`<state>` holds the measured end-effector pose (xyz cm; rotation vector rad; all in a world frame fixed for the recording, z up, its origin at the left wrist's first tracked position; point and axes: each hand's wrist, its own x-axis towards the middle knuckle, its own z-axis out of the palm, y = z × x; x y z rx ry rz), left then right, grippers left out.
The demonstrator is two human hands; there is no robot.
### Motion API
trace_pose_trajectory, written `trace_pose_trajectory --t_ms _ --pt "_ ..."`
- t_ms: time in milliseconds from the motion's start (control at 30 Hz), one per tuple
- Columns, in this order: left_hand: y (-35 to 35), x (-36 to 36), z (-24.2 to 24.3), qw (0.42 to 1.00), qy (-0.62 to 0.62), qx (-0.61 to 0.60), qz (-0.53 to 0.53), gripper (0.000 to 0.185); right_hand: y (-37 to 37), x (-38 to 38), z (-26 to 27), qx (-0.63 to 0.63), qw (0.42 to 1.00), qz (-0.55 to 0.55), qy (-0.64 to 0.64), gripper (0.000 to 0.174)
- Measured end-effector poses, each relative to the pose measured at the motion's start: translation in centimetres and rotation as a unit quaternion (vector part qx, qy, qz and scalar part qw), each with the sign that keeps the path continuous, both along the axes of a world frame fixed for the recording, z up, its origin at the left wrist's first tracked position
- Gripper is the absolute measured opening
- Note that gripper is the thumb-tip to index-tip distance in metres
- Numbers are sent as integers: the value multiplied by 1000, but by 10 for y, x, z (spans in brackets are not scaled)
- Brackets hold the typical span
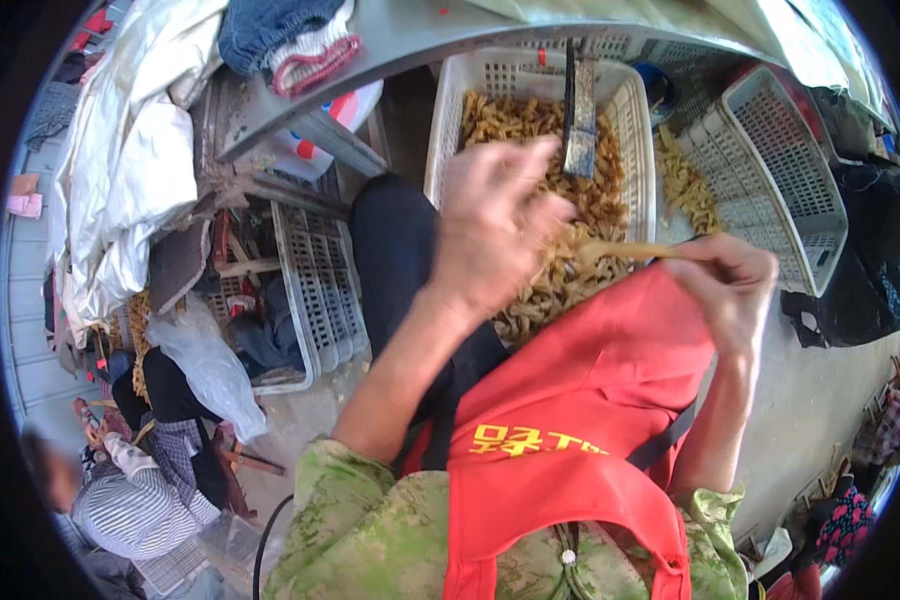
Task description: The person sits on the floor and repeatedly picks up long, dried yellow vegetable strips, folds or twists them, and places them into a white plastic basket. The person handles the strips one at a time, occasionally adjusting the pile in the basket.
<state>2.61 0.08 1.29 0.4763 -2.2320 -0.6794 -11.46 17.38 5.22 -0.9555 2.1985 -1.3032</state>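
Note:
My left hand (499,217) is blurred by motion over a white plastic basket (435,161), fingers apart and no object visible in them. On the right, my right hand (727,277) pinches one end of a long yellow-brown strip (630,250), above my knee under a red apron (607,352). The strip's other end reaches back towards the basket, where its tip blurs into the pile. Heaped in the basket are curled yellow-brown pieces (600,199), perhaps dried plant matter. A narrow metal-faced bar (581,120) projects from the far side over the heap.
A grey metal table edge (420,56) crosses beyond the basket. At right, a tilted white basket (784,180) stands beside loose strips (686,184) and black plastic sheeting (874,255). Another basket (319,292) and a clear bag (206,367) lie left; a person (142,487) sits beyond.

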Motion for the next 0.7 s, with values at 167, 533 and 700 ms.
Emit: trace_pose_trajectory --t_ms 167,533,700 --pt "40 -22 25 856 83 407 -308 39 -4 -1 1 -183 976 -38 110 11" --pt "44 -8 35 702 332 587 -229 23 15 46 3 -113 993 21 -6 14" --pt "49 0 19 933 -37 281 -220 15 14 22 5 -46 873 137 466 28"
